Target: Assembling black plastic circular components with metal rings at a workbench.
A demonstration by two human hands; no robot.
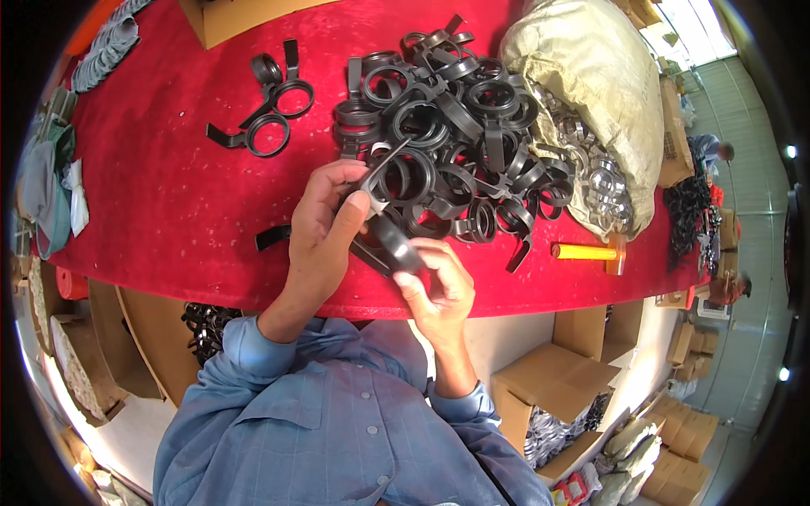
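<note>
Just above the table's near edge, a black ring with a long flat handle [395, 243] is held between both hands. My left hand [319, 240] is closed on its handle end, thumb pressed near a small light-grey piece [374, 207] where handle and ring meet. The fingers and thumb of my right hand [440, 291] pinch the ring's lower rim, which looks slightly blurred. Right behind my hands lies a heap of similar black rings with handles [460, 114]. A few more black rings [268, 135] lie apart at the far left, and a black handle end [272, 238] shows beside my left wrist.
A pale woven sack [591, 51] spills shiny metal rings [603, 181] on the right. Near it lies a hammer with a yellow handle [582, 251]. The red table [169, 219] curves around me. An open cardboard box [548, 379] stands below at right; grey rings [108, 52] sit far left.
</note>
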